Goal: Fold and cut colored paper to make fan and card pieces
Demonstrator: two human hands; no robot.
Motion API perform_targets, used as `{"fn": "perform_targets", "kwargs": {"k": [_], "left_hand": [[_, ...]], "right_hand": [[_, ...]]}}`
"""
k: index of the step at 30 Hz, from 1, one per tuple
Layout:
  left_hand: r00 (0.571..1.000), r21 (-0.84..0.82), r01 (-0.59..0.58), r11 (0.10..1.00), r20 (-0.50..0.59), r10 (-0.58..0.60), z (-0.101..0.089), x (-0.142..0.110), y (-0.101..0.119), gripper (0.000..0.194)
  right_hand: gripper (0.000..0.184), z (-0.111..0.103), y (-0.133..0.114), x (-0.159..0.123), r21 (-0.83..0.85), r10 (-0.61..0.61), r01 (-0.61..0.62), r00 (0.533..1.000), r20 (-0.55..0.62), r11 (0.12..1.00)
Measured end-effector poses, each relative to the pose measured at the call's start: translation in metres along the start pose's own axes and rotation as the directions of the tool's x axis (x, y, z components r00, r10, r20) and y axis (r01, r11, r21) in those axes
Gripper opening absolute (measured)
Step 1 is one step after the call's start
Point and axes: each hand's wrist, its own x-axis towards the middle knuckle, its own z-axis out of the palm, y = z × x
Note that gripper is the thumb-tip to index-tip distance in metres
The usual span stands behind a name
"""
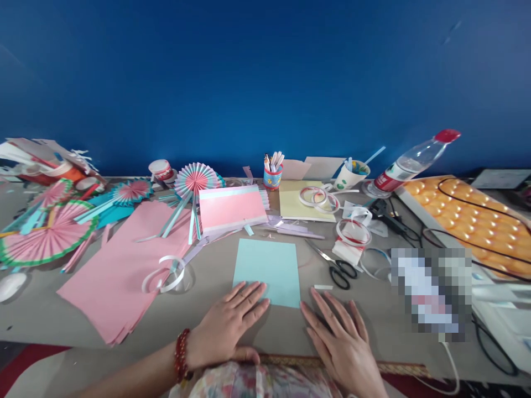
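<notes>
A light blue square sheet of paper [267, 271] lies flat on the table in front of me. My left hand [232, 318] rests flat with fingers spread, its fingertips on the sheet's lower left part. Beside the sheet's lower right corner, my right hand [340, 337] lies palm down, fingers apart, on the table. Neither hand grips anything. Black-handled scissors [334, 265] lie partly open just beyond the right hand, with a small white strip [323, 287] between. Behind the blue sheet is a pink piece of paper with pale blue bands [233, 208].
Pink sheets [124, 265] are stacked at left, near folded paper fans [45, 235]. Tape rolls [352, 232] lie at right. A pen cup [272, 176], a paper cup [350, 176] and a tilted-looking bottle [409, 168] stand along the blue wall. An orange bubbled panel [468, 221] sits far right.
</notes>
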Motion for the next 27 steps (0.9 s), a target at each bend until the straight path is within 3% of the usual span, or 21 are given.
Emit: {"fn": "perform_targets", "kwargs": {"k": [4, 11, 17, 23, 27], "left_hand": [[1.000, -0.011, 0.005, 1.000, 0.010, -0.005, 0.000, 0.001, 0.000, 0.094], [1.000, 0.047, 0.005, 0.999, 0.021, -0.006, -0.003, -0.003, 0.001, 0.093], [0.986, 0.195, 0.165, 0.967, -0.063, -0.155, -0.006, -0.040, -0.013, 0.081], [0.982, 0.239, 0.186, 0.953, -0.082, -0.171, -0.004, -0.052, -0.016, 0.080], [0.979, 0.159, 0.200, 0.967, -0.082, -0.189, -0.002, -0.051, -0.014, 0.074]], "right_hand": [[0.037, -0.003, -0.006, 0.013, 0.107, 0.027, -0.023, 0.999, -0.032, 0.994], [0.052, 0.004, -0.022, 0.028, 0.040, -0.145, 0.143, 0.987, 0.062, 0.989], [0.053, 0.006, -0.010, 0.017, 0.036, -0.129, 0.127, 0.990, 0.051, 0.991], [0.047, 0.004, 0.007, 0.006, 0.076, -0.157, 0.159, 0.987, -0.035, 0.984], [0.030, -0.005, 0.021, 0.004, 0.136, -0.019, 0.033, 0.994, -0.107, 0.990]]}}
